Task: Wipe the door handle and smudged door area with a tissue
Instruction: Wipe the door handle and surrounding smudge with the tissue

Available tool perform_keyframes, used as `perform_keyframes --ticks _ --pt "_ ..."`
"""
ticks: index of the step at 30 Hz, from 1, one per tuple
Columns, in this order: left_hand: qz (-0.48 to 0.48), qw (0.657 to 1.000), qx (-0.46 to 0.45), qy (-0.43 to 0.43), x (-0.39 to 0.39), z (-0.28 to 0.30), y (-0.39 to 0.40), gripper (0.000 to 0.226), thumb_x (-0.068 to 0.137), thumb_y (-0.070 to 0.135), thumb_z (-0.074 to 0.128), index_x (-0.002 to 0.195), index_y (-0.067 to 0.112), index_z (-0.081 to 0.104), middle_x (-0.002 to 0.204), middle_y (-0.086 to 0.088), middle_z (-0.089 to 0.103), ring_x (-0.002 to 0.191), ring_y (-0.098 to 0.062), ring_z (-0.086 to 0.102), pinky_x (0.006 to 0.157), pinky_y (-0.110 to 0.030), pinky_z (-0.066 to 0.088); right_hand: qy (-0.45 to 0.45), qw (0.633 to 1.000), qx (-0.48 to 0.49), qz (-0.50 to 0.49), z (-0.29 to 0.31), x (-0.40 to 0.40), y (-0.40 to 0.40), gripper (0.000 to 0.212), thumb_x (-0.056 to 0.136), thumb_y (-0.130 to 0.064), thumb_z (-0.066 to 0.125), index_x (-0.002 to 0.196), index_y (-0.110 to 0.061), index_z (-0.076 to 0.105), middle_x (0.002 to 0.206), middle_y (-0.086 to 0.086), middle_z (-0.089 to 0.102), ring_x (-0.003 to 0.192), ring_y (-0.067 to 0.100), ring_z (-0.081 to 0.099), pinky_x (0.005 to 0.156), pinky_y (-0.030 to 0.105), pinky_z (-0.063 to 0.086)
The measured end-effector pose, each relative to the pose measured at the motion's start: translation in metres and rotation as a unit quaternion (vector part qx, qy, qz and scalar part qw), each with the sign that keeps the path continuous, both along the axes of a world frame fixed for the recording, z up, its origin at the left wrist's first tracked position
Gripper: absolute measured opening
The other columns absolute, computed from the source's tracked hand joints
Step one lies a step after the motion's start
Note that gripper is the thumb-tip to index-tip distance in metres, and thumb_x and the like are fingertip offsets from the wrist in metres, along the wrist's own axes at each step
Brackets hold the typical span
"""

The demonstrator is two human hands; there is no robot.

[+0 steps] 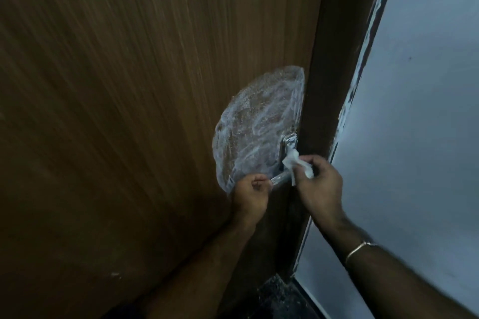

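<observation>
The right hand (320,189) pinches a crumpled white tissue (295,163) between thumb and curled fingers, pressing it against the metal door handle (281,177) where the lever meets its mounting plate; the left hand (250,195) is curled round the free end of that lever, just to the left of the tissue, so the two hands sit close together with only a short bare stretch of shiny metal showing between them; a thin metal bangle (359,247) circles the right forearm, well back from the wrist; both forearms reach up into view from the lower edge.

Directly above and to the left of the hands, a rounded patch of white foamy smudge (255,127) spreads over the brown wood-grain door (129,111), its lower edge running down behind the left hand's knuckles and its right edge stopping at the door's edge, above the handle plate; beyond the right hand stands the dark wooden door frame (334,59), upright and darker than the door; further right of it lies a pale bluish wall (420,111), its border with the frame streaked with white paint; below the forearms, between door and wall, a dark speckled floor (274,298) shows dimly.
</observation>
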State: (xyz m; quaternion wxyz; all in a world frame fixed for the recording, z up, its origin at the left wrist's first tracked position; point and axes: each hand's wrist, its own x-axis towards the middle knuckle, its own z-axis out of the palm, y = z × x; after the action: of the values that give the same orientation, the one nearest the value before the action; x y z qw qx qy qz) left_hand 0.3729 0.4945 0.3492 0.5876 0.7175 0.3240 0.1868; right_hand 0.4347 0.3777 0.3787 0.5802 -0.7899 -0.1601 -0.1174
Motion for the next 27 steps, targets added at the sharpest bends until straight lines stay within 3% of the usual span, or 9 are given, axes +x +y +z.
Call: perform_keyframes --ticks 2,3,6,9,13,16,20,24,27 --pt "-0.009 1.000 0.024 0.006 0.004 0.001 -0.002 0.011 0.093 0.017 0.066 0.103 0.020 0.070 0.097 0.008 0.070 0.092 -0.008 0.065 0.073 -0.018 0.051 -0.179 0.976 -0.110 0.061 0.001 0.005 0.005 0.015 0.082 -0.004 0.067 0.096 -0.011 0.071 0.097 0.004 0.063 0.090 0.015 0.058 0.078 0.022 0.047" --pt "-0.009 1.000 0.028 0.004 0.005 0.001 -0.004 0.011 0.093 0.017 0.065 0.102 0.019 0.070 0.095 0.007 0.070 0.090 -0.008 0.065 0.073 -0.019 0.051 -0.226 0.951 -0.185 0.100 -0.001 0.006 0.008 0.018 0.081 -0.005 0.067 0.098 -0.009 0.071 0.100 0.005 0.061 0.094 0.017 0.055 0.081 0.024 0.047" --pt "0.000 1.000 0.023 -0.001 0.005 -0.001 -0.008 0.015 0.095 0.014 0.058 0.101 0.018 0.071 0.091 0.003 0.070 0.085 -0.011 0.065 0.068 -0.019 0.048 -0.249 0.902 -0.306 0.174 -0.024 0.009 0.007 0.029 0.088 -0.024 0.059 0.113 -0.012 0.069 0.115 0.006 0.063 0.106 0.022 0.054 0.090 0.037 0.051" --pt "0.005 1.000 0.004 0.005 0.005 -0.001 -0.006 0.020 0.095 0.011 0.055 0.096 0.020 0.073 0.089 0.001 0.073 0.085 -0.017 0.068 0.070 -0.026 0.054 -0.236 0.911 -0.281 0.189 -0.039 0.008 -0.002 0.040 0.094 -0.035 0.050 0.120 -0.010 0.069 0.123 0.007 0.065 0.112 0.024 0.055 0.096 0.039 0.050" --pt "0.011 1.000 -0.024 0.004 0.007 0.000 -0.007 0.021 0.095 0.010 0.058 0.094 0.023 0.074 0.090 0.003 0.074 0.088 -0.016 0.070 0.077 -0.031 0.059 -0.275 0.899 -0.279 0.196 -0.045 0.015 -0.003 0.024 0.091 -0.019 0.064 0.110 -0.008 0.072 0.118 0.010 0.067 0.107 0.027 0.058 0.097 0.035 0.048" --pt "0.011 0.999 -0.040 -0.006 0.008 -0.001 -0.007 0.014 0.092 0.013 0.065 0.094 0.020 0.076 0.089 0.003 0.076 0.088 -0.019 0.072 0.083 -0.039 0.060 -0.275 0.895 -0.268 0.229 -0.044 0.020 -0.001 0.019 0.085 -0.010 0.068 0.104 -0.007 0.070 0.112 0.010 0.066 0.101 0.028 0.059 0.090 0.036 0.050" --pt "-0.002 0.999 -0.051 -0.009 0.005 -0.001 -0.006 0.011 0.091 0.013 0.066 0.093 0.017 0.076 0.088 -0.001 0.076 0.087 -0.019 0.072 0.085 -0.044 0.060 -0.242 0.898 -0.272 0.247 -0.041 0.018 0.002 0.035 0.085 -0.013 0.065 0.119 -0.011 0.060 0.115 0.009 0.061 0.105 0.027 0.056 0.080 0.041 0.054" --pt "-0.016 0.997 -0.076 -0.015 0.003 0.001 -0.002 0.014 0.090 0.010 0.067 0.089 0.021 0.077 0.090 -0.002 0.077 0.091 -0.022 0.072 0.088 -0.045 0.059 -0.314 0.861 -0.307 0.257 -0.038 0.027 0.004 0.031 0.079 -0.011 0.069 0.110 -0.008 0.065 0.107 0.012 0.063 0.093 0.029 0.058 0.072 0.042 0.055" --pt "-0.021 0.996 -0.085 -0.008 0.002 0.003 0.001 0.024 0.092 0.006 0.063 0.087 0.026 0.076 0.093 0.000 0.077 0.095 -0.021 0.072 0.089 -0.043 0.058 -0.325 0.859 -0.315 0.238 -0.039 0.036 0.002 0.031 0.077 -0.009 0.073 0.108 -0.004 0.069 0.108 0.013 0.065 0.094 0.030 0.059 0.075 0.041 0.055"
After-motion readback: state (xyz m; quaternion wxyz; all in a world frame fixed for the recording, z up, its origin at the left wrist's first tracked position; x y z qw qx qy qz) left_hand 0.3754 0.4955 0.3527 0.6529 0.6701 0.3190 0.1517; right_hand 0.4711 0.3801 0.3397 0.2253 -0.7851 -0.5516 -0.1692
